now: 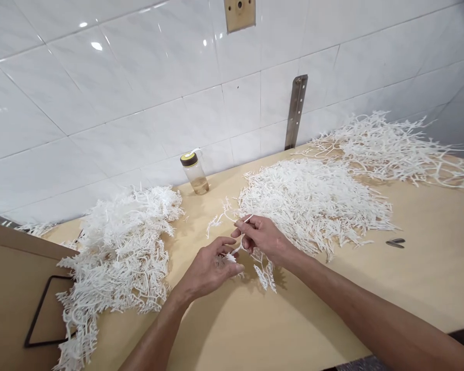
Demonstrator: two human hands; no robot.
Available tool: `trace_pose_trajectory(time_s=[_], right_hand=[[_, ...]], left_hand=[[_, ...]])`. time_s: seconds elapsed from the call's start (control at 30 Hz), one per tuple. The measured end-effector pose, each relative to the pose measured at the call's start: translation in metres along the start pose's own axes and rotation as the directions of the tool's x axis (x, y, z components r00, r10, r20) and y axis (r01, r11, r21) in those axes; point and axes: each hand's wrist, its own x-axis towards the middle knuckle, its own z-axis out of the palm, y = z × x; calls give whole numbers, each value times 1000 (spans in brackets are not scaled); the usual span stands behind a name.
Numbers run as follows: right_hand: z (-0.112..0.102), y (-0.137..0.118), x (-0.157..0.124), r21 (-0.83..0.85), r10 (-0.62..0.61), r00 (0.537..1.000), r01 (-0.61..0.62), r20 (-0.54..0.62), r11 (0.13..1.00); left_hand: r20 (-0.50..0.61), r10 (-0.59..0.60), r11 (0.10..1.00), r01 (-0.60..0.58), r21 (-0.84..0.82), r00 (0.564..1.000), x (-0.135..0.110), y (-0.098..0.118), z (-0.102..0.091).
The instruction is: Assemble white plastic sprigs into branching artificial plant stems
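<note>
My right hand (261, 238) pinches a thin white branching stem, seemingly plastic, between thumb and fingers. One forked part of this artificial branch (228, 215) reaches up and left past the fingertips, while feathery twigs (265, 275) hang below the hand. To the left, my left hand (211, 265) curls its fingers and thumb around a frilly white tip (230, 257) of the branch. Its grip looks loose, and the inner fingers are partly hidden. Both hands are just above the table, close together.
A heap of frilly white twigs (127, 247) lies left, beside a brown box (19, 288). Another twig heap (313, 198) and bare white branches (394, 149) lie right. A bottle (196, 175) stands near the tiled wall (139, 77); small dark snips (395, 242) lie on the table (429, 268).
</note>
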Motion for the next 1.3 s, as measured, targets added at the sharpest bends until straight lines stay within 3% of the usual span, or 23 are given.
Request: trace_pose_trajectory(time_s=[0.17, 0.37, 0.57, 0.67, 0.8, 0.9, 1.07, 1.2, 1.3], right_hand=[[-1, 7, 2, 0, 15, 998, -15, 67, 1000], [2, 5, -2, -103, 37, 981, -17, 192, 995], [2, -5, -7, -235, -62, 993, 85, 105, 968], [1, -12, -11, -283, -110, 978, 157, 176, 946], [2, -12, -14, -321, -72, 961, 160, 268, 933], [2, -9, -12, -331, -79, 968, 157, 237, 930], [3, -12, -11, -305, -55, 985, 104, 165, 947], [7, -14, -14, -336, -56, 980, 119, 190, 934], [13, -10, -18, -419, -135, 971, 207, 195, 884]], left_hand=[[-17, -73, 995, 74, 73, 997, -3, -1, -3], [-133, -206, 978, 201, -51, 969, 0, -12, 0], [-327, -258, 920, 128, -370, 909, 5, -21, 6], [-370, -251, 896, 71, -438, 894, 10, -19, 8], [-327, -239, 841, 26, -540, 914, 19, -11, 12], [-239, -303, 745, 72, -664, 923, 25, -7, 11], [-135, -438, 564, 155, -811, 889, 25, -14, -1], [-121, -484, 532, 182, -827, 867, 21, -22, -6], [-144, -466, 535, 148, -832, 873, 22, -25, -7]])
